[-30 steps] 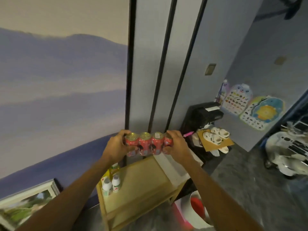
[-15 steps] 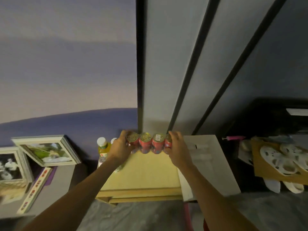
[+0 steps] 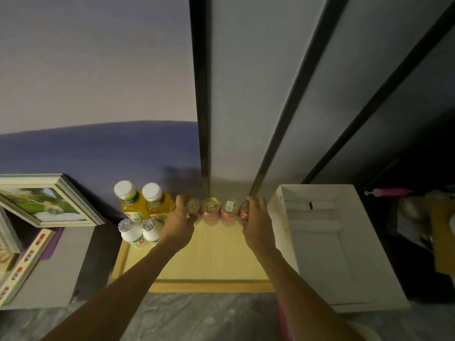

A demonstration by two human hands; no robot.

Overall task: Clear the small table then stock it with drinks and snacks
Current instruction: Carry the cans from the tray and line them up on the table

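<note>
— Pale wooden small table (image 3: 209, 257) against the wall: what sits on it?

— At its far edge, a row of four red drink cans with gold tops (image 3: 216, 209), side by side, just in front of the wall's grey panels and dark strips. Whether the cans' bases touch the tabletop, I cannot tell.

— And the hands?

— The left hand (image 3: 178, 226) is curled around the row's left end, the right hand (image 3: 256, 223) around the right end, so the cans are squeezed between them.

— Anything else on the table?

— At its left back corner, two yellow juice bottles with white caps (image 3: 144, 203), and just in front of them two small white bottles with foil lids (image 3: 139, 231), close to the left wrist.

— Around it?

— Just beside the table on the right stands an open white cardboard box (image 3: 327, 244). Left of it, on a grey cabinet (image 3: 61, 267), lie a framed landscape picture (image 3: 46, 204) and a long cream box with red marks (image 3: 23, 265).
</note>
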